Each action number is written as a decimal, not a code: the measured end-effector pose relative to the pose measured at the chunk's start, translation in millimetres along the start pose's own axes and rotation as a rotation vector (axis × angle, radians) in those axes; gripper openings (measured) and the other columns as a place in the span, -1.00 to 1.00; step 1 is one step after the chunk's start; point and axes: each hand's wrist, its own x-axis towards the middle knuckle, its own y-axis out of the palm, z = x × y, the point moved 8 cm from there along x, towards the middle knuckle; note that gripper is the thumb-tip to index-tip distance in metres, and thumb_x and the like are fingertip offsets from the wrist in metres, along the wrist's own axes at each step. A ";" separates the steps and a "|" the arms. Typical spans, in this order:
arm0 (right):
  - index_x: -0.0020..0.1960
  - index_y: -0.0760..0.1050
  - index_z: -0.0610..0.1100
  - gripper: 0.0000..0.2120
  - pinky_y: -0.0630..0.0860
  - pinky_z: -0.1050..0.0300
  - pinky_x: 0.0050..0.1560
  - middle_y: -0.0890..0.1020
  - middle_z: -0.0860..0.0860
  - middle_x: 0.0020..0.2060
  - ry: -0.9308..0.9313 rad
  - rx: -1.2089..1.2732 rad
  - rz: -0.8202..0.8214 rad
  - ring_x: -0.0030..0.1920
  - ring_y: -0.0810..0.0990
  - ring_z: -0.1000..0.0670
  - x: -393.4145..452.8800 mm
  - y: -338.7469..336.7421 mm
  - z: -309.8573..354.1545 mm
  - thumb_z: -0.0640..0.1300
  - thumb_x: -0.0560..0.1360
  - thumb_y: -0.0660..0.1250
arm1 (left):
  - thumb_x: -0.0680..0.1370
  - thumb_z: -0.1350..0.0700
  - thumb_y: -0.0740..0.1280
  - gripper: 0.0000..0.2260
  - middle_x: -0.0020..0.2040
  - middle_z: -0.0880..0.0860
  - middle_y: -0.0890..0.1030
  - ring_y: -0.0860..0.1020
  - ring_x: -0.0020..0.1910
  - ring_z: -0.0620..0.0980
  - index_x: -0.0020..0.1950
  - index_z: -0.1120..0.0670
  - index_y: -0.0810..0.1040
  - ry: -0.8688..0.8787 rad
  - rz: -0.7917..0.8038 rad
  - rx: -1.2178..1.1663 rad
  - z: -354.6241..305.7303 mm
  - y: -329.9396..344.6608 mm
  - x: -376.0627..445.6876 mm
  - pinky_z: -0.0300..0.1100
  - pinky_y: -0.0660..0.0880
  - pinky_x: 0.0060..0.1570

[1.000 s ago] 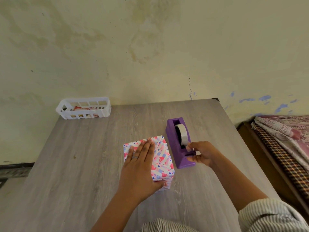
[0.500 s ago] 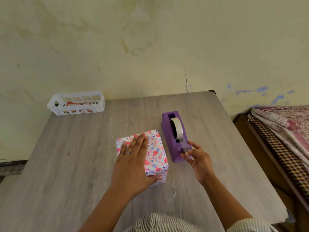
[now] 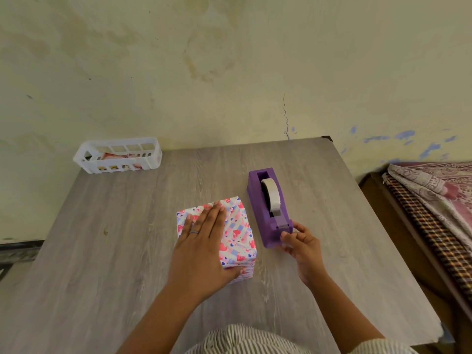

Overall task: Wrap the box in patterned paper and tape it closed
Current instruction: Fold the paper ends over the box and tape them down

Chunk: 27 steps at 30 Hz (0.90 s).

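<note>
Here the box [image 3: 237, 233], already covered in white paper printed with pink, red and blue hearts, lies near the middle of the grey wood-grain table [image 3: 127, 277], its long side running away from the person. The left hand [image 3: 201, 249] rests flat on top of it, fingers straight and held close together, reaching almost to the far edge, with the thumb tucked along the near right corner of the box (a thin ring shows on one finger). Just to the right of the box, close but apart from it, stands a purple tape dispenser [image 3: 268, 213] with a roll of pale tape [image 3: 271, 198] seated upright in its slot. The right hand [image 3: 304, 245] is at the dispenser's near end, by the cutter, with its fingers curled; the fingertips touch the purple body there, and whether they pinch a tape end I cannot tell. In the far left corner of the table sits a white slotted plastic basket [image 3: 117, 155] with some pinkish printed paper inside. Patterned bedding [image 3: 434, 190] lies on a bed to the right, well apart from the table's things.
</note>
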 end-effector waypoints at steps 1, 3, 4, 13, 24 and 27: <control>-0.30 0.62 -0.14 -0.85 0.52 -0.09 0.00 0.58 -0.11 0.12 -0.029 -0.062 -0.017 0.13 0.56 -0.18 0.5 -0.7 2.5 -0.29 0.43 0.42 | 0.28 -0.53 0.03 -0.01 0.48 0.06 0.26 0.22 0.44 -0.01 0.49 0.13 0.19 -0.003 0.006 0.002 -0.2 -0.2 -0.3 0.00 0.10 0.44; -0.30 0.59 -0.27 -0.84 0.55 -0.05 0.06 0.59 0.03 0.06 -0.084 -0.226 -0.076 0.08 0.58 -0.05 1.1 -1.6 7.8 -0.27 0.45 0.40 | 0.28 -0.53 0.02 -0.01 0.48 0.06 0.26 0.24 0.44 0.00 0.49 0.13 0.19 -0.006 0.020 -0.006 -0.2 -0.5 -0.8 -0.01 0.09 0.44; -0.29 0.57 -0.31 -0.82 0.57 -0.02 0.07 0.59 0.07 0.04 -0.104 -0.309 -0.110 0.06 0.58 0.02 0.9 -1.7 9.9 -0.25 0.46 0.39 | 0.28 -0.53 0.02 -0.01 0.48 0.06 0.26 0.23 0.44 -0.01 0.50 0.13 0.18 -0.007 0.026 -0.013 0.0 -0.5 -1.0 -0.02 0.07 0.44; -0.02 0.57 -0.15 -0.92 0.39 0.36 -0.24 0.61 -0.01 -0.18 -0.206 -0.705 -0.201 -0.23 0.52 0.13 -4.0 -3.4 25.1 -0.20 0.54 0.31 | 0.27 -0.52 0.03 -0.01 0.49 0.07 0.27 0.20 0.46 0.00 0.50 0.12 0.19 -0.005 0.025 -0.022 0.4 -1.2 -1.8 -0.03 0.02 0.44; -0.31 0.45 -0.16 -0.72 0.39 0.19 -0.34 0.50 -0.02 -0.42 0.046 -1.120 -0.167 -0.37 0.47 0.03 -5.6 -22.9 25.1 -0.10 0.54 0.30 | 0.24 -0.52 0.05 0.01 0.48 0.09 0.28 0.28 0.44 0.05 0.49 0.15 0.22 -0.007 0.031 -0.070 -1.6 -4.6 -3.1 -0.01 0.09 0.45; -0.26 0.49 -0.18 -0.75 0.38 0.18 -0.36 0.54 -0.05 -0.39 -0.155 -1.049 -0.192 -0.39 0.45 0.05 -24.4 -8.8 55.8 -0.12 0.56 0.27 | 0.26 -0.55 0.04 0.07 0.54 0.10 0.08 0.06 0.49 0.01 0.53 0.16 0.07 -0.002 0.018 -0.139 -3.2 -6.9 -3.5 -0.03 -0.03 0.39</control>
